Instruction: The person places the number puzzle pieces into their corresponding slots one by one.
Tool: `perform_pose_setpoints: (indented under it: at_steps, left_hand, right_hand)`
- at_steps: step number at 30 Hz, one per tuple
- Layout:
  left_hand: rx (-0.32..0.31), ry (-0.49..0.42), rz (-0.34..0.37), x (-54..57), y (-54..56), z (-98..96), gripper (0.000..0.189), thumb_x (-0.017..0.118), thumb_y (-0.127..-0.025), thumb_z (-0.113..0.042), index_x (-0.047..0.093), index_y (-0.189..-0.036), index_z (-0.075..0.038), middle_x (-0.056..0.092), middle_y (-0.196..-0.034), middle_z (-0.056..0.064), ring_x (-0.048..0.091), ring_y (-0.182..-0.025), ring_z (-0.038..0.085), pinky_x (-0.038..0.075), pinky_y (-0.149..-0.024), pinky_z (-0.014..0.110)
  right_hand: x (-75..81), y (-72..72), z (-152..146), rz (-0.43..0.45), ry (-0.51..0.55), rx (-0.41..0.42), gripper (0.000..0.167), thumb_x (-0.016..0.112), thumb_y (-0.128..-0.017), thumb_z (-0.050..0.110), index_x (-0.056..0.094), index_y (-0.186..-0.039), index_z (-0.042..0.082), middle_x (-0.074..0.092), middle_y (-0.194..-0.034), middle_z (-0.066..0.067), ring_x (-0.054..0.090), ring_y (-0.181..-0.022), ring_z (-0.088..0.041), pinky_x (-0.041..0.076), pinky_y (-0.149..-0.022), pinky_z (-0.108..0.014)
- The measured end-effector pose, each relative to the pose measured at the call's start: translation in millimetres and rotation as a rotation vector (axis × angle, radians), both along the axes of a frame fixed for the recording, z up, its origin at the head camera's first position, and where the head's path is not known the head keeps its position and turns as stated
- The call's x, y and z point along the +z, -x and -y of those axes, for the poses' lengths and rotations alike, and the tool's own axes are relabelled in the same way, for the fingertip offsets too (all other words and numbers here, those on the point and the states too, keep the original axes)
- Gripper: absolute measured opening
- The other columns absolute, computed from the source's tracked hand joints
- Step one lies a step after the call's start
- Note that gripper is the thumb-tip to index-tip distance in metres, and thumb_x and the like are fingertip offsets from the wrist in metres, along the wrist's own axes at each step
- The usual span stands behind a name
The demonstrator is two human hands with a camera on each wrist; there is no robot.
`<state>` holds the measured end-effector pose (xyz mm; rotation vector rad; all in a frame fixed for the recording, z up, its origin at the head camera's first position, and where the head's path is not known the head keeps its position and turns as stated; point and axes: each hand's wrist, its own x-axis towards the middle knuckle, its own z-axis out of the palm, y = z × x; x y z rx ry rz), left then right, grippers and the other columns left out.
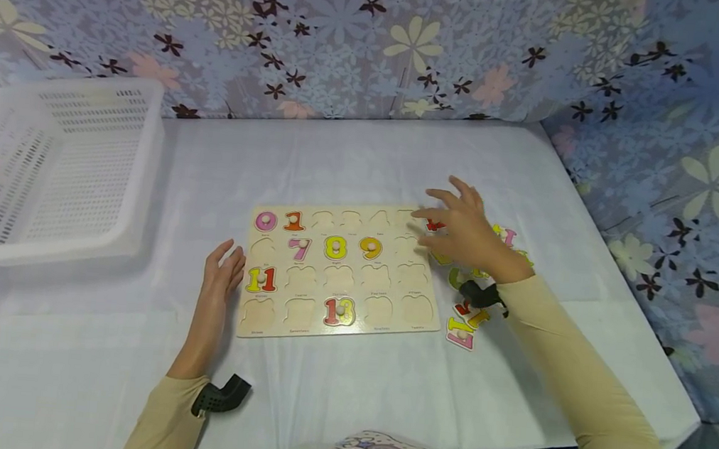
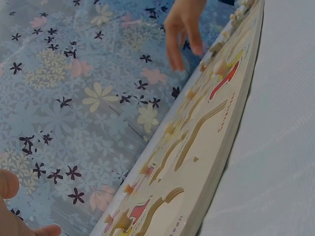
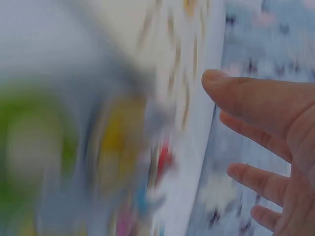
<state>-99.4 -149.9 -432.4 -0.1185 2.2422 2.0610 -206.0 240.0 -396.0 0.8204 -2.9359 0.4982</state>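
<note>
A wooden number puzzle board (image 1: pixel 318 332) lies on the table, with several knobbed number pieces in its recesses: a pink 0 (image 1: pixel 265 221), an orange 1 (image 1: pixel 294 221), a yellow 8 (image 1: pixel 335 248) and others. Beside the board's left edge rests my left hand (image 1: pixel 221 280), fingers loosely bent and holding nothing. My right hand (image 1: pixel 464 230) hovers near the upper right corner, its fingers spread and nothing visible between them. Loose pieces lie beneath and beside it, among them a pink-and-yellow one (image 1: pixel 460 333) and a red one (image 1: pixel 435 225). The right hand partly hides this pile.
A white plastic basket (image 1: pixel 135 183) stands on the table's left side. White cloth covers the table (image 1: pixel 352 160), and a floral curtain (image 1: pixel 342 52) hangs behind and to the right. Black wrist cameras are strapped to both forearms. Nearby pieces are blurred in the right wrist view.
</note>
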Motion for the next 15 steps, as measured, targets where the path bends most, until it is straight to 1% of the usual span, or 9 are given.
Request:
perform_pose_setpoints:
  at_steps: [4,8,11,15]
  left_hand:
    - [0.006,0.003,-0.001,-1.9,-0.9,1.3,0.060,0.029,-0.104,-0.042,0.013,-0.154,-0.013,0.021,-0.157,0.006,0.024,-0.142,0.016,0.018,-0.115,0.033]
    - [0.012,0.002,0.006,-2.1,-1.2,1.2,0.059,0.029,-0.104,-0.043,0.013,-0.154,-0.015,0.021,-0.157,0.006,0.024,-0.142,0.017,0.018,-0.115,0.034]
    - [0.015,0.010,0.016,-2.6,-0.8,0.9,0.061,0.030,-0.103,-0.044,0.013,-0.154,-0.016,0.022,-0.157,0.006,0.025,-0.141,0.017,0.018,-0.115,0.034]
    - [0.017,0.020,0.028,-3.7,-0.2,0.0,0.062,0.031,-0.103,-0.047,0.013,-0.154,-0.017,0.023,-0.156,0.004,0.027,-0.140,0.016,0.018,-0.115,0.033]
  right_hand:
    - [11.1,7.9,-43.2,0.021,-0.034,-0.122,0.044,0.079,-0.081,0.022,0.067,-0.122,0.009,0.041,-0.142,-0.027,0.007,-0.140,-0.049,0.000,-0.108,-0.066]
    - [18.3,22.7,-75.5,0.059,-0.114,-0.199,0.047,0.081,-0.079,0.018,0.067,-0.123,0.007,0.038,-0.142,-0.031,0.005,-0.139,-0.052,0.000,-0.105,-0.071]
    - [18.3,35.8,-89.4,0.094,-0.176,-0.188,0.048,0.080,-0.079,0.015,0.066,-0.124,0.009,0.036,-0.142,-0.031,0.003,-0.138,-0.053,0.001,-0.103,-0.073]
    - [13.1,53.1,-95.6,0.149,-0.246,-0.108,0.048,0.077,-0.082,0.012,0.064,-0.128,0.014,0.036,-0.144,-0.029,0.003,-0.138,-0.055,0.005,-0.103,-0.073]
